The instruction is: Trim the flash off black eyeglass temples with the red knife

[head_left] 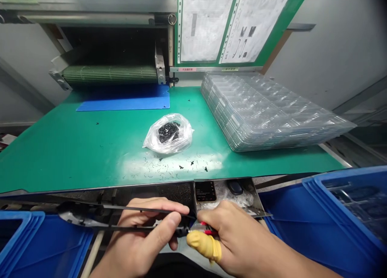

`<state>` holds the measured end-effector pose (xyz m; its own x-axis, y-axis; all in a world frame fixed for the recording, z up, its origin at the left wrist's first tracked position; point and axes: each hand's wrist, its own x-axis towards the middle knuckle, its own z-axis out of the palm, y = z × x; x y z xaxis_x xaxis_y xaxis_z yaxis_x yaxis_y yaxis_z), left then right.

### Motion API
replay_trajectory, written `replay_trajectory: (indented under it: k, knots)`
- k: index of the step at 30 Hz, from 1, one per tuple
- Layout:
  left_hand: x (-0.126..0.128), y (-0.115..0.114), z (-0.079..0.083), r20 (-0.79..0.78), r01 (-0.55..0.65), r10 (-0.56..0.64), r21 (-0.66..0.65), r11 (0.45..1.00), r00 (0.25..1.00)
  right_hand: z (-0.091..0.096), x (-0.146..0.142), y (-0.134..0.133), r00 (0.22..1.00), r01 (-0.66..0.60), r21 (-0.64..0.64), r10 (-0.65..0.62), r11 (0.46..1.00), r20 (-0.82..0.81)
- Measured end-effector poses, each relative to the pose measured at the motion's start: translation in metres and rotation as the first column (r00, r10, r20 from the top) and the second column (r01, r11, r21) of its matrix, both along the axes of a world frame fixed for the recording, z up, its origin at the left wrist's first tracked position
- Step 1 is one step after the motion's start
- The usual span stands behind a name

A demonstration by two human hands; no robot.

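My left hand [142,233] grips a long black tweezer-like tool [136,218] whose arms run from a grey-and-black end at the left to tips near my right hand. My right hand [232,233] wears a yellow finger cot [203,245] on one finger and pinches a small red wire piece [208,229]. The tool's tips meet the work close to those fingers, though the exact contact is hidden. Just beyond my right hand stands a shallow metal tray [225,197] holding a small black rectangular item, a dark oval item and some clear plastic.
A green work mat [90,157] carries a clear bag of black parts [168,133], scattered black scraps, a blue sheet [123,102] and stacked clear trays [272,113]. A green-rollered machine [110,74] stands behind. Blue bins [332,217] [39,237] sit on both sides below.
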<state>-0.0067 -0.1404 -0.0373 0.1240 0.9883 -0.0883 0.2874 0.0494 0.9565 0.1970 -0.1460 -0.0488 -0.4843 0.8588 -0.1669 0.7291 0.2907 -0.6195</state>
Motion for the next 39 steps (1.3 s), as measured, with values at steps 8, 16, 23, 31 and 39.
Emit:
replay_trajectory:
  k: [8,16,23,31,39]
  knots:
    - [0.002,0.004,-0.012,0.373,-0.073,0.155,-0.224,0.972,0.915,-0.011,-0.004,-0.011,0.894,0.119,-0.068,-0.136,0.991,-0.426]
    - [0.026,-0.011,-0.019,0.59,0.044,0.381,-0.578,0.815,0.712,-0.025,-0.025,-0.004,0.936,0.34,0.593,-0.2,0.729,-0.29]
    - [0.033,-0.007,-0.017,0.617,0.009,0.444,-0.59,0.807,0.649,-0.024,-0.026,-0.001,0.909,0.403,0.578,-0.236,0.71,-0.344]
    - [0.034,-0.007,-0.026,0.649,-0.095,0.407,-0.46,0.883,0.643,-0.027,-0.045,-0.012,0.756,0.367,0.132,-0.213,0.921,-0.619]
    - [0.018,0.01,-0.047,0.629,0.088,0.099,-0.259,0.962,0.771,-0.043,-0.044,-0.021,0.593,0.348,-0.195,-0.376,0.917,-0.712]
